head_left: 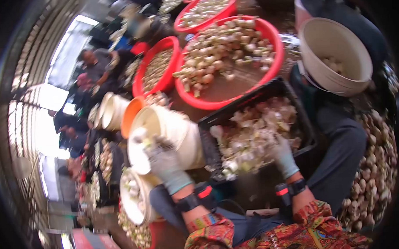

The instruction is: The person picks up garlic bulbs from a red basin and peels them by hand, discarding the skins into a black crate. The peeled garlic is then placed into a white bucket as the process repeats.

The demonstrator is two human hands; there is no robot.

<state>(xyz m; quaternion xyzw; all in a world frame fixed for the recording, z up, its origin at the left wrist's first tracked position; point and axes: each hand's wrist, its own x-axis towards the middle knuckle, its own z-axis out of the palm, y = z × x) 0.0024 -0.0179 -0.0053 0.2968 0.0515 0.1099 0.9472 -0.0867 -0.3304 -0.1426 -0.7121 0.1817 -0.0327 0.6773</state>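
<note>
Gloves of pale grey fabric with light teal cuffs (177, 181) cover both of the person's hands. The left hand (163, 157) is at the mouth of a cream-white round plastic bucket (182, 142), with a blurred, pale, roundish piece (139, 135) near its fingertips; the blur hides whether those fingers grasp anything or are released. The right hand (280, 153) reaches into a black rectangular plastic crate (304, 116), its fingers among papery pinkish-white garlic skins (256, 127) heaped there; whether they are clenched on something I cannot tell.

Beyond the crate, a wide round red plastic basin (279, 56) holds whitish garlic bulbs with stems (232, 46). To its left is a smaller red plastic tub (138, 80), with an orange plastic bucket (131, 113) nearer. A large cream plastic pail with a wire handle (338, 78) is at upper right, above a pile of unpeeled bulbs (368, 184). A white plastic bucket of pale pieces (145, 212) is beside the person's left knee. Other people (95, 62) sit at far left.
</note>
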